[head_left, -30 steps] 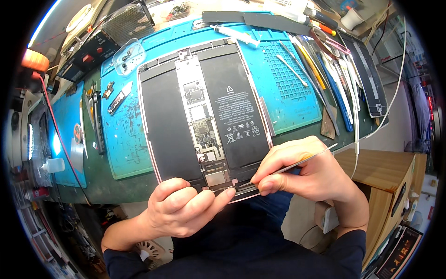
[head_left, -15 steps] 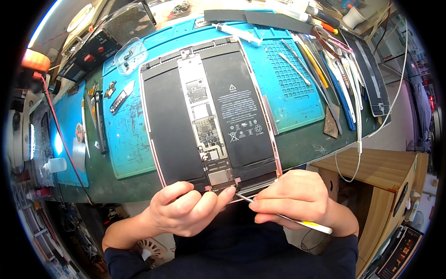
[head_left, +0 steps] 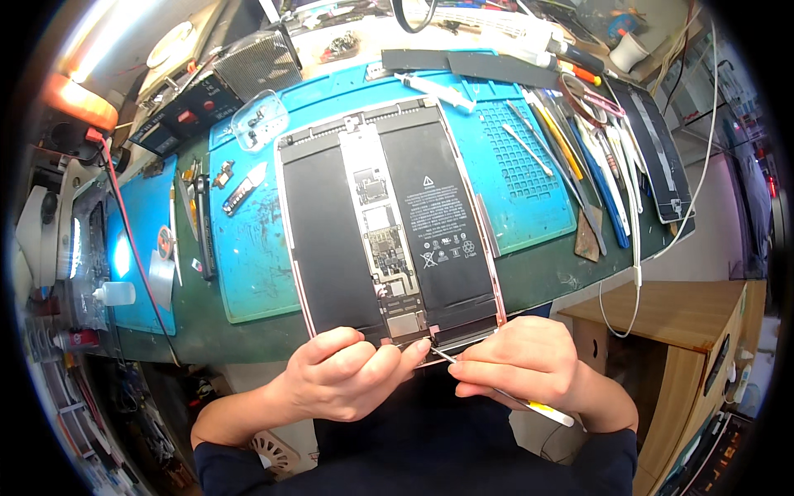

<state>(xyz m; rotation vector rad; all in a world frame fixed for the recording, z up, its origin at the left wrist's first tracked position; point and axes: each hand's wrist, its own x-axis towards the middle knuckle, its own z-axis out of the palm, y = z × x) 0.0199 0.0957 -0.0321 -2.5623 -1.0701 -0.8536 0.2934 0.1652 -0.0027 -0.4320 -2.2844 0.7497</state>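
An opened tablet [head_left: 331, 231] with a pink metal frame lies on the bench, its near end overhanging the front edge. Black battery cells [head_left: 442, 219] flank the narrow circuit board [head_left: 387, 248] down its middle. My left hand [head_left: 347, 376] is curled closed at the near edge, index fingertip against the tablet beside the board's end; whether it pinches anything is hidden. In a closed grip, my right hand [head_left: 521, 355] holds a slim tool [head_left: 548, 412] with a metal shaft and a white and yellow handle. Its tip meets the near edge by my left index finger.
A blue work mat [head_left: 256, 289] lies under the tablet. Tweezers, pens and several tools [head_left: 579, 157] crowd the right side, beside a black panel [head_left: 653, 140]. A syringe [head_left: 437, 91] and a clear parts box [head_left: 260, 121] sit beyond the tablet. A white cable [head_left: 635, 248] hangs over the edge.
The whole view has shifted, so the bench and tablet appear farther right and slightly lower. Both hands stay at the tablet's near edge, and the tool tip remains by my left index finger.
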